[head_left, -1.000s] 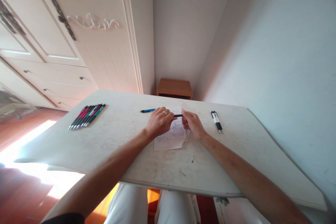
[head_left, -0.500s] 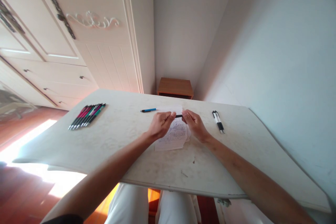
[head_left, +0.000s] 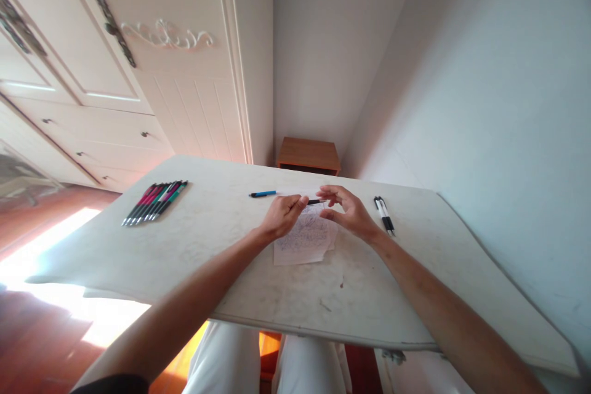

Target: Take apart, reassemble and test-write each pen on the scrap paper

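Note:
My left hand [head_left: 285, 215] is closed around a pen [head_left: 314, 202], whose dark front part sticks out to the right of my thumb. Most of the pen's body is hidden in that fist. At the pen's tip, my right hand [head_left: 345, 212] has its fingers apart, with nothing gripped that I can see. Beneath both hands lie scribbled paper sheets [head_left: 300, 246]. Just beyond my left hand rests a blue pen [head_left: 263, 194] with a black end.
Several coloured pens [head_left: 154, 203] lie side by side at the table's left. Two white-and-black pens [head_left: 384, 215] lie to the right. The white table [head_left: 207, 166] stands before a cream wardrobe [head_left: 198, 104], a small wooden cabinet [head_left: 308, 154] and a wall on the right.
My right hand has opened and let go of the pen's front end, which now shows more. My left hand keeps its grip, nearly in place.

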`<state>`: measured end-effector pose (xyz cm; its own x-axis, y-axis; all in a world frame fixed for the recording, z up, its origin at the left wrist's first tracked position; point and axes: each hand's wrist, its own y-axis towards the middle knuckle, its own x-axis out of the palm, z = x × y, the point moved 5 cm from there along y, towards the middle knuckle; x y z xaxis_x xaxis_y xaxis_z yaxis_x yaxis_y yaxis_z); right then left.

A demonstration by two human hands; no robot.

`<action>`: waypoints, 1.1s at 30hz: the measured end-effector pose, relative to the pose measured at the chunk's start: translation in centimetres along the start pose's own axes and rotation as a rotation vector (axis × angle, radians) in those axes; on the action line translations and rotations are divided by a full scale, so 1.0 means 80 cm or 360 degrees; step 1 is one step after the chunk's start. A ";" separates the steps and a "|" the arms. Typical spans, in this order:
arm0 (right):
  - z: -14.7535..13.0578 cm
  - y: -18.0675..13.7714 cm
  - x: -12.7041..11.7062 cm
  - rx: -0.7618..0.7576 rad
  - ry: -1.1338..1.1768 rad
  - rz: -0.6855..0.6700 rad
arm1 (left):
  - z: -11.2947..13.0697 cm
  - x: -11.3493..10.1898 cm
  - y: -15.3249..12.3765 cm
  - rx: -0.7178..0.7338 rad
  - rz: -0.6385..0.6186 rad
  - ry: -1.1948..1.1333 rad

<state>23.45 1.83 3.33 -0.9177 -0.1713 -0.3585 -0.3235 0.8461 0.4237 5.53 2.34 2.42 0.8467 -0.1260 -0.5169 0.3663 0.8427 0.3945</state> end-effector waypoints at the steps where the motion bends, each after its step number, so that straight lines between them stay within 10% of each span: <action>1: 0.001 -0.001 0.002 0.0059 0.0003 0.0002 | 0.000 0.000 0.000 0.0001 0.0001 0.0010; 33: 0.005 -0.003 0.012 0.0223 -0.0099 0.0082 | -0.005 0.002 0.004 0.0023 -0.0029 0.0108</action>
<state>22.73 1.63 2.56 -0.9146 -0.0981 -0.3924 -0.2372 0.9159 0.3239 5.62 2.79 2.14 0.8119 -0.1053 -0.5742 0.3876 0.8328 0.3953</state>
